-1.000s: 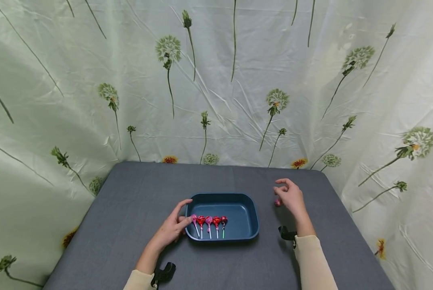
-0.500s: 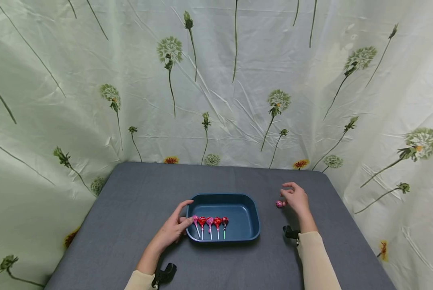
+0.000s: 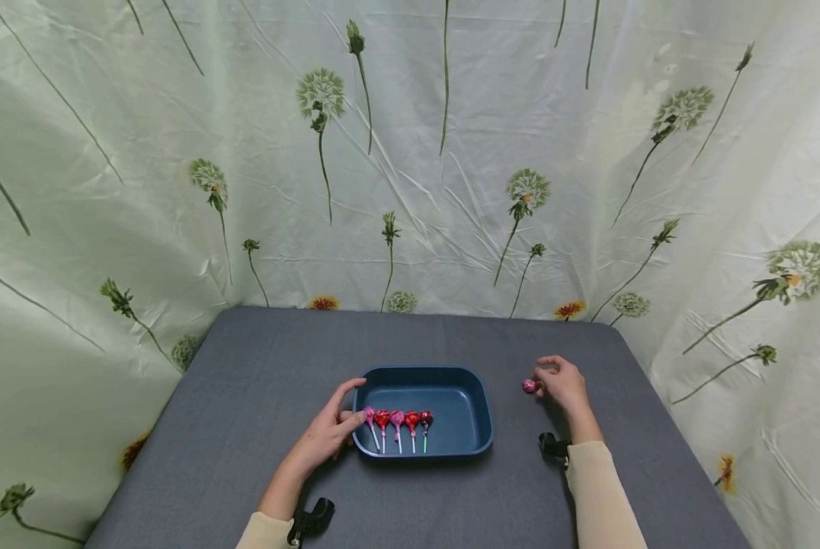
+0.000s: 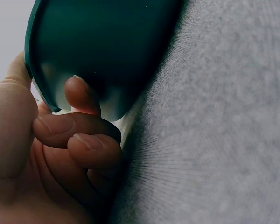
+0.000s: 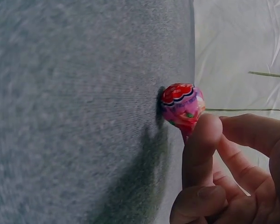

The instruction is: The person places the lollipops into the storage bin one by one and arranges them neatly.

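A blue tray (image 3: 475, 393) stands at the middle of the table, and my left hand (image 3: 328, 435) grips its left end, thumb over the rim. Seen from the left wrist, curled fingers (image 4: 79, 128) lie against the outside of the tray (image 4: 102, 46). Inside it, several wrapped lollipops (image 3: 397, 419) lie in a row at the left, heads away from me, sticks toward me. Right of the tray, my right hand (image 3: 562, 383) pinches a pink-and-red lollipop (image 5: 181, 103) just behind its head. Its head is close to the cloth; the fingers hide the stick.
Grey cloth covers the table (image 3: 280, 343). A pale curtain (image 3: 424, 191) printed with dandelions hangs behind it and along both sides. Each wrist wears a black camera mount, as on the left strap (image 3: 312, 520).
My right hand has shifted right and come down to the lollipop, its thumb and finger closing behind the head. The left hand, tray and row of lollipops have stayed put.
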`<state>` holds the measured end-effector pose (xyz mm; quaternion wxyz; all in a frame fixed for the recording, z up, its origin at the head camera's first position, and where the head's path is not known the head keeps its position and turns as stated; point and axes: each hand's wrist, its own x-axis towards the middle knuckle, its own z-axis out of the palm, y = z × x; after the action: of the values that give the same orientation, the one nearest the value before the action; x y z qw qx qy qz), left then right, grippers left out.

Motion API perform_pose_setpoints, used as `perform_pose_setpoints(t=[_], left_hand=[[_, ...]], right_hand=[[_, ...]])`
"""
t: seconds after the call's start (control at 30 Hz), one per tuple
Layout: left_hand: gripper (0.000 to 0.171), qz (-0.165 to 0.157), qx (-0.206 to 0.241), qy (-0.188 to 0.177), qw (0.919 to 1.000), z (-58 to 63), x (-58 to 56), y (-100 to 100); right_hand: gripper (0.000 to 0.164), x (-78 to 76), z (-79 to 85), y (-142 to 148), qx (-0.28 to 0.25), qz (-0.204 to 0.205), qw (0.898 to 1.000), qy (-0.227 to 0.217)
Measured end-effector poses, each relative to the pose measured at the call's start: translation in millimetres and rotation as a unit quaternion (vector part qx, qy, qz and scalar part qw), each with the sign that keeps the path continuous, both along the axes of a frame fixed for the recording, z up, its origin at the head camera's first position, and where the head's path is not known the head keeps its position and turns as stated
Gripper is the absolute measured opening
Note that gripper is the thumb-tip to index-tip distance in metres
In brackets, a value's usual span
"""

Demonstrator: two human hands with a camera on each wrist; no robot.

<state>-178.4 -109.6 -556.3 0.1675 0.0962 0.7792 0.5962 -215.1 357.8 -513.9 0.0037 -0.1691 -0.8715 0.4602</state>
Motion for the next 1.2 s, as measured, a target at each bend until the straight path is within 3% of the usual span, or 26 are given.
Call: perform_pose_setpoints(t=[0.27, 0.57, 0.83, 1.2], left_hand=[[0.060, 0.003, -0.010, 0.007, 0.9999, -0.4, -0.5, 0.0], [0.059, 0.007, -0.013, 0.008, 0.9999, -0.7, -0.5, 0.5], [0.059, 0.010, -0.010, 0.003, 0.9999, -1.3, -0.1, 0.8], [0.059, 0.008, -0.006, 0.000, 1.0000, -0.6, 0.5, 0.2]], right_hand=[[0.039, 3.6, -3.8, 2.6, 0.029, 0.011, 0.999, -0.023], [0.040, 19.4, -9.0, -3.5, 0.045, 0.020, 0.998, -0.026], [0.040, 30.2, -14.9, -10.9, 0.061, 0.050, 0.997, -0.008], [0.041, 34.3, -19.8, -21.1, 0.065, 0.033, 0.997, 0.007]])
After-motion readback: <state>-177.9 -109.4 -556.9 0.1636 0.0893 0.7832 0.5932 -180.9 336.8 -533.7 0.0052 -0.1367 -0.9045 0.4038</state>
